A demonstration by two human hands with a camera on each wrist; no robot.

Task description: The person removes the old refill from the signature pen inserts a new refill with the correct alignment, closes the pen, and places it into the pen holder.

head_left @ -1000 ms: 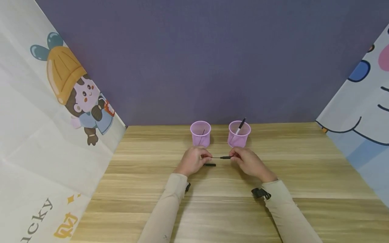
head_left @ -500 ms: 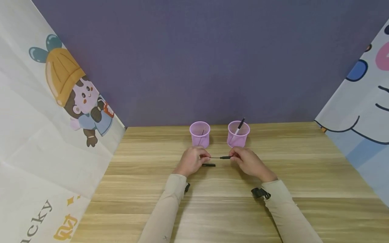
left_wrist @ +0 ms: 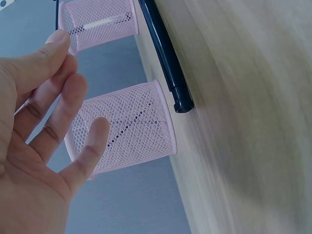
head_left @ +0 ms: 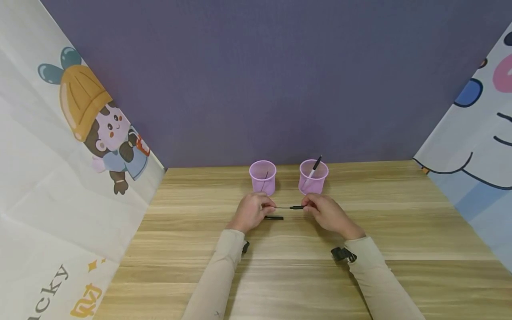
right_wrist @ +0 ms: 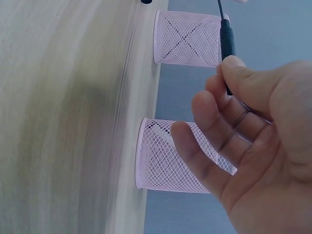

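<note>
Between thumb and fingers my left hand pinches the far end of a thin dark rod, which looks like a pen refill. The rod runs level into a black pen barrel piece, pinched in turn by the thumb and index finger of my right hand. In the right wrist view the barrel piece points up from the fingertips, other fingers loosely bent. Below the left hand a black pen tube lies on the table, partly hidden by that hand in the head view; its stepped end shows in the left wrist view.
Two pink mesh cups stand just beyond the hands. A thin dark stick leans in the left cup; the right cup holds a black and white pen. Behind the wooden table rises a dark purple-grey panel.
My left hand has drawn slightly left, and a little more of the thin refill shows between the hands. The right hand keeps its place. The head view has shifted slightly.
</note>
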